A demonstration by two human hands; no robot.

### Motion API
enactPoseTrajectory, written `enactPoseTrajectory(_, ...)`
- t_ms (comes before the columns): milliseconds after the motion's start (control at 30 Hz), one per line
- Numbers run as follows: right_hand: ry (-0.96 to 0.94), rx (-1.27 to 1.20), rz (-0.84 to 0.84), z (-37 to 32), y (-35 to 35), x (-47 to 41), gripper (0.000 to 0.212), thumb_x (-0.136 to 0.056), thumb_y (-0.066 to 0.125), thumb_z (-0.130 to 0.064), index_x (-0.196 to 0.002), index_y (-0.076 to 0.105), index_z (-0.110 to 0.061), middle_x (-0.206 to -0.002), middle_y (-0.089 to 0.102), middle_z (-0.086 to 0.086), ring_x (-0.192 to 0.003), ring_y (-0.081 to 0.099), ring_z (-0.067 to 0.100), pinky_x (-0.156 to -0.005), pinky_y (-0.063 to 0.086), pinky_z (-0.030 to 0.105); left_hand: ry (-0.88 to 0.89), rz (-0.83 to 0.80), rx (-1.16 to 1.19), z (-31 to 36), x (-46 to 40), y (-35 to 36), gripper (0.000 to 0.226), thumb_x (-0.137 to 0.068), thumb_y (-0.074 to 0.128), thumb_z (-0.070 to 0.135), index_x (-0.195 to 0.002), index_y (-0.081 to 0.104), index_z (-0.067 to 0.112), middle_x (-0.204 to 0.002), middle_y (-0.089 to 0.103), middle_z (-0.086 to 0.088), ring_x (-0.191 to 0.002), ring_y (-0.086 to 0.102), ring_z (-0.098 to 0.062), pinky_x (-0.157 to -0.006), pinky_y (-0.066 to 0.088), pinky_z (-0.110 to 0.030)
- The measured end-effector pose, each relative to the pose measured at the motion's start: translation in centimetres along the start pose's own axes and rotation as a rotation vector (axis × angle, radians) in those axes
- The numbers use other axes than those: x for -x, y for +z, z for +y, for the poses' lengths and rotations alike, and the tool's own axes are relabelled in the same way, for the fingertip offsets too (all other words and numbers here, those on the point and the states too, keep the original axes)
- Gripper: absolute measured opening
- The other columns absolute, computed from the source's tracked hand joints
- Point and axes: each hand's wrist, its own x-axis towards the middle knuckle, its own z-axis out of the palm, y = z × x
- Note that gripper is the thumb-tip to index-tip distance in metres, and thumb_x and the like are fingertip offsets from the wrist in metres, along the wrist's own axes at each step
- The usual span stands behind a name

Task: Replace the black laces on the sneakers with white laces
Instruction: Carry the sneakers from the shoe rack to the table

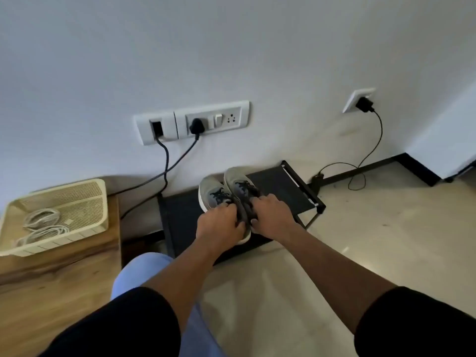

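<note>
Two grey sneakers with black laces rest side by side on a low black rack [286, 186], toes toward the wall. My left hand [219, 225] grips the heel end of the left sneaker [212, 188]. Around the heel end of the right sneaker [238, 180] my right hand [270, 215] is closed. Both heels are hidden under my hands. Two bundles of white laces [42, 219] lie in a cream plastic tray [85, 191] on the wooden table at the left.
The wooden table [56, 284] stands at the left, beside the rack. Black cables hang from wall sockets [193, 122] behind the rack, and another cable trails from a charger [363, 104] onto the tiled floor at the right. My knee in light blue fabric [139, 271] is below the hands.
</note>
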Motion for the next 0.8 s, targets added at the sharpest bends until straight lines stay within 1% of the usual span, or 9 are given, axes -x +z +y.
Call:
enactPoseTrajectory(100,0.001,0.030,-0.019,1.1,0.8,-0.4,0.033,-0.087,0.068,-0.037,-0.113,0.057,-0.020,-0.114,0.064,0.006,-0.113,0.053,0.030,-0.078,0.045,0.041,-0.012,-0.042,-0.029,0.4,-0.4,1.6,0.028,-0.091,0.060,0.049,-0.098,0.063,0.022,-0.101,0.065,0.001,-0.086,0.066,-0.026,-0.068,0.053,-0.036)
enactPoseTrajectory(200,0.010,0.069,-0.036,2.0,1.5,-0.3,0.025,-0.086,0.068,-0.035,-0.106,0.061,-0.022,-0.106,0.065,0.004,-0.109,0.052,0.030,-0.074,0.039,0.040,0.002,-0.047,-0.004,0.9,-0.3,3.4,0.029,-0.094,0.061,0.048,-0.104,0.065,0.021,-0.103,0.064,0.001,-0.089,0.066,-0.027,-0.066,0.049,-0.035)
enactPoseTrajectory(267,0.022,0.037,-0.035,2.3,1.9,-0.1,0.022,-0.086,0.070,-0.032,-0.105,0.063,-0.023,-0.105,0.064,0.004,-0.106,0.055,0.029,-0.074,0.043,0.039,0.006,-0.049,0.007,1.2,-0.3,4.4,0.029,-0.096,0.062,0.046,-0.107,0.063,0.020,-0.107,0.064,0.000,-0.092,0.067,-0.028,-0.067,0.046,-0.035)
enactPoseTrajectory(367,0.064,-0.038,-0.062,2.3,2.5,-0.1,0.019,-0.089,0.070,-0.025,-0.107,0.066,-0.023,-0.106,0.065,0.005,-0.099,0.065,0.031,-0.078,0.056,0.042,-0.021,-0.088,0.018,1.3,-0.9,5.4,0.027,-0.098,0.064,0.041,-0.110,0.062,0.017,-0.110,0.067,-0.004,-0.096,0.067,-0.031,-0.074,0.054,-0.040)
enactPoseTrajectory(467,0.084,-0.079,-0.086,2.6,3.6,0.0,0.016,-0.092,0.068,-0.019,-0.108,0.068,-0.020,-0.104,0.065,0.007,-0.095,0.067,0.031,-0.082,0.059,0.046,-0.029,-0.121,0.046,1.4,-1.3,6.0,0.022,-0.099,0.063,0.032,-0.110,0.068,0.014,-0.106,0.071,-0.006,-0.095,0.068,-0.031,-0.079,0.058,-0.042)
enactPoseTrajectory(633,0.119,-0.141,0.006,2.6,4.2,0.5,0.008,-0.091,0.072,-0.018,-0.099,0.072,-0.016,-0.092,0.067,0.006,-0.084,0.068,0.027,-0.076,0.060,0.042,-0.005,-0.082,0.055,1.2,-1.7,5.6,0.010,-0.096,0.064,0.020,-0.100,0.072,0.014,-0.097,0.072,-0.007,-0.089,0.068,-0.030,-0.069,0.052,-0.038)
enactPoseTrajectory(700,0.130,-0.162,0.083,2.4,3.6,0.6,0.005,-0.090,0.073,-0.018,-0.094,0.073,-0.017,-0.087,0.066,0.003,-0.080,0.068,0.025,-0.070,0.056,0.035,0.000,-0.057,0.045,0.9,-2.1,4.3,0.011,-0.094,0.067,0.023,-0.097,0.073,0.014,-0.093,0.072,-0.007,-0.086,0.068,-0.030,-0.068,0.052,-0.036)
enactPoseTrajectory(767,0.140,-0.174,0.162,2.1,2.7,1.1,0.001,-0.088,0.073,-0.016,-0.089,0.073,-0.017,-0.082,0.064,0.002,-0.078,0.066,0.025,-0.063,0.044,0.031,0.004,-0.051,0.038,0.8,-2.1,2.2,0.012,-0.092,0.069,0.026,-0.094,0.073,0.015,-0.089,0.070,-0.007,-0.082,0.067,-0.030,-0.070,0.056,-0.038)
enactPoseTrajectory(800,0.143,-0.177,0.190,1.9,2.1,1.5,0.001,-0.087,0.072,-0.016,-0.088,0.074,-0.016,-0.081,0.064,0.002,-0.078,0.066,0.026,-0.063,0.040,0.030,0.011,-0.046,0.036,0.7,-2.1,1.2,0.011,-0.091,0.070,0.026,-0.089,0.071,0.015,-0.086,0.068,-0.007,-0.081,0.066,-0.030,-0.070,0.056,-0.039)
